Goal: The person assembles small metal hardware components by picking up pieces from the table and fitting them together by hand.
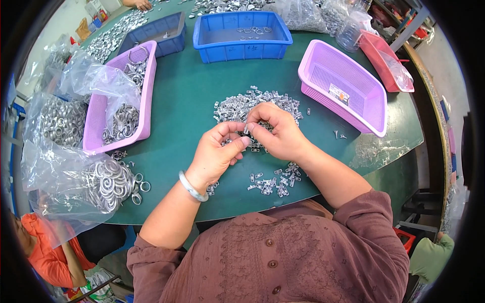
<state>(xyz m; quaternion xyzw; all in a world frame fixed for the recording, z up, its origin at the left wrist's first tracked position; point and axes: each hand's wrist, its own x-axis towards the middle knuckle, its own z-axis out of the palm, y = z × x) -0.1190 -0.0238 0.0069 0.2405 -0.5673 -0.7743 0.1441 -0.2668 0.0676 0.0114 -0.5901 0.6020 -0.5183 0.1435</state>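
Observation:
My left hand [219, 150] and my right hand [279, 132] meet over the green table, fingertips almost touching. Between them they pinch a small silvery metal piece [246, 130], partly covered by the fingers. Just beyond lies a heap of similar small metal pieces [273, 101], flat and oblong with openings in them. A smaller scatter of such pieces [283, 181] lies nearer to me, below my right wrist. A few more show beside my left wrist, which wears a pale bangle [192, 188].
A pink basket [145, 108] with metal rings stands left, beside plastic bags [38, 156] of rings. Behind are a blue bin [242, 54] and a darker bin [177, 34]. A pink basket [348, 115] and a red one [374, 53] stand right. Other people are near the table.

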